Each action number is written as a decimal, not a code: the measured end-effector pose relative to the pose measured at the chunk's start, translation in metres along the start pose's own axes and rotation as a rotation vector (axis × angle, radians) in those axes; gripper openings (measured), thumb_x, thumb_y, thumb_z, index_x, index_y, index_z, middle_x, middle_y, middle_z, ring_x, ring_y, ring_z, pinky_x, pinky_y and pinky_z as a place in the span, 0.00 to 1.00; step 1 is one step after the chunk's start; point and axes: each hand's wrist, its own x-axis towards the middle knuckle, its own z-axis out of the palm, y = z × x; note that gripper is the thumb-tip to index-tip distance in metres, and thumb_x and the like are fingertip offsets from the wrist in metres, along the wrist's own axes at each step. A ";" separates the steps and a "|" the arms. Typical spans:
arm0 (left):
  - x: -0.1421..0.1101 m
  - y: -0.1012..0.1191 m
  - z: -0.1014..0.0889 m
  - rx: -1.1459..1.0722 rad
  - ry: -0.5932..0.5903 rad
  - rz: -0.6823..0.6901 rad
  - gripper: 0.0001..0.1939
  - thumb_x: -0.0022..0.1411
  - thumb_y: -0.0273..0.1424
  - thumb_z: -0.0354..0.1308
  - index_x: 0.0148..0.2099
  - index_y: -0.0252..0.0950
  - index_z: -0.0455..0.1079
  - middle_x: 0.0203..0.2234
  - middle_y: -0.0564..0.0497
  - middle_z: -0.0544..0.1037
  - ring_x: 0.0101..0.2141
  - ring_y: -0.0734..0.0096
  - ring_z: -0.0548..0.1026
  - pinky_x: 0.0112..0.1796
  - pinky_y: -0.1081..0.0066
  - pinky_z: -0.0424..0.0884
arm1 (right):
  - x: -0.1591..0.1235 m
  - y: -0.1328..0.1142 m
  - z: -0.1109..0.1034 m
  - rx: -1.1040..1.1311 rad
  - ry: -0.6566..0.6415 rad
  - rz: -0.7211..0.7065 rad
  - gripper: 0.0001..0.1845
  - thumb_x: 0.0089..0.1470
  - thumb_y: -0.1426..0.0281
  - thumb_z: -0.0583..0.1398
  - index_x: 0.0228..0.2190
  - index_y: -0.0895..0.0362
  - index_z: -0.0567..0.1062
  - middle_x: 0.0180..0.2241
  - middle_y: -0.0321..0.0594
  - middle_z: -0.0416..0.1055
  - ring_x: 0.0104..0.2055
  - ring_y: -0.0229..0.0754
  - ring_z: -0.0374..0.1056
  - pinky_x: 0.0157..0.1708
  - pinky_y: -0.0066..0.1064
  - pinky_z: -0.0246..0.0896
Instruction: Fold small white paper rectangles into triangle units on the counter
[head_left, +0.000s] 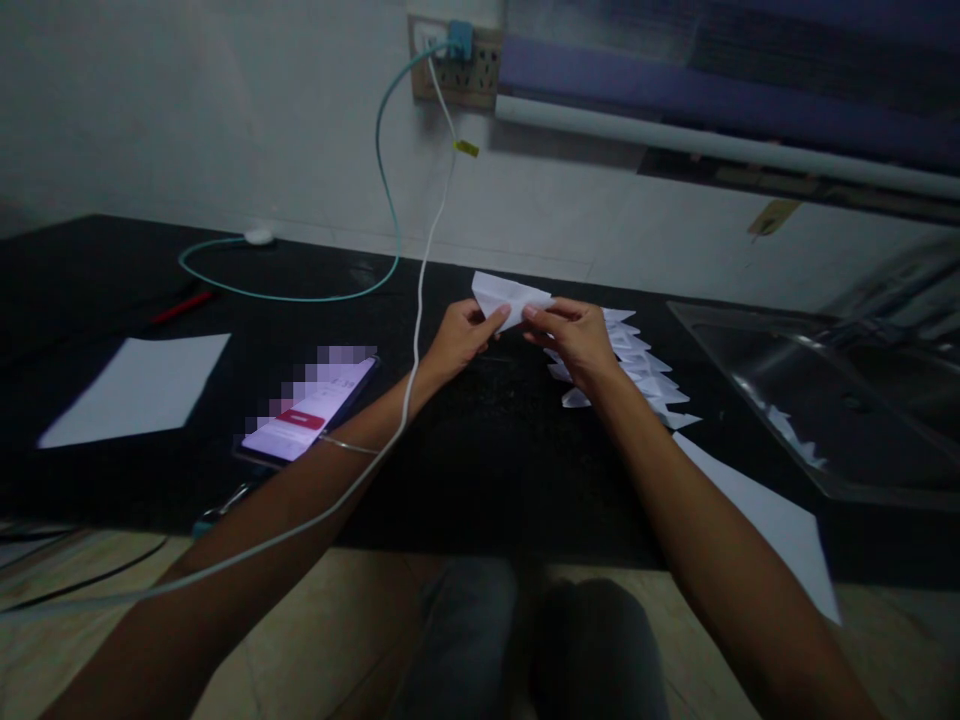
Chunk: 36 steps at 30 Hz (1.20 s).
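Observation:
Between my two hands is a small folded piece of white paper [504,292], roughly triangular, its point downward, held up over the black countertop. My left hand [463,335] pinches its lower left side with the thumb in front. On the right side, my right hand [574,335] grips it between thumb and fingers. Behind and beside my right wrist lie several folded white paper pieces [645,365] in overlapping rows, partly hidden by that hand. A white paper sheet [765,510] lies under my right forearm, reaching past the counter's front edge.
On the left are a white sheet [142,390], a lit phone [307,415] and a red pen-like object [182,307]. A white cable [418,330] hangs from the wall socket [472,75] across my left forearm. A metal sink [840,400] is set in at right.

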 end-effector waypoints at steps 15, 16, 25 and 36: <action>0.003 0.002 -0.011 0.137 -0.029 0.206 0.12 0.60 0.34 0.65 0.45 0.38 0.73 0.38 0.50 0.80 0.31 0.71 0.76 0.27 0.73 0.71 | 0.003 0.003 -0.017 -0.125 -0.191 -0.003 0.19 0.44 0.61 0.73 0.39 0.54 0.83 0.38 0.41 0.81 0.37 0.43 0.75 0.35 0.37 0.72; 0.003 0.004 -0.010 0.160 -0.019 0.237 0.11 0.59 0.33 0.65 0.44 0.37 0.74 0.38 0.49 0.80 0.35 0.69 0.77 0.31 0.72 0.73 | 0.003 0.004 -0.016 -0.128 -0.201 0.000 0.20 0.44 0.61 0.73 0.39 0.54 0.83 0.39 0.42 0.81 0.37 0.44 0.75 0.35 0.37 0.73; 0.002 0.008 -0.012 0.091 -0.064 0.185 0.14 0.51 0.30 0.68 0.40 0.37 0.71 0.34 0.53 0.78 0.32 0.72 0.74 0.31 0.73 0.71 | 0.002 0.002 -0.016 -0.111 -0.147 -0.022 0.16 0.43 0.62 0.73 0.34 0.57 0.83 0.34 0.43 0.81 0.31 0.42 0.73 0.31 0.37 0.74; -0.003 0.016 -0.011 0.005 -0.149 0.025 0.15 0.49 0.30 0.69 0.35 0.38 0.65 0.25 0.58 0.73 0.24 0.77 0.70 0.24 0.77 0.66 | -0.001 -0.005 -0.016 -0.149 -0.136 -0.047 0.14 0.43 0.63 0.71 0.34 0.56 0.81 0.34 0.41 0.80 0.33 0.41 0.73 0.32 0.34 0.72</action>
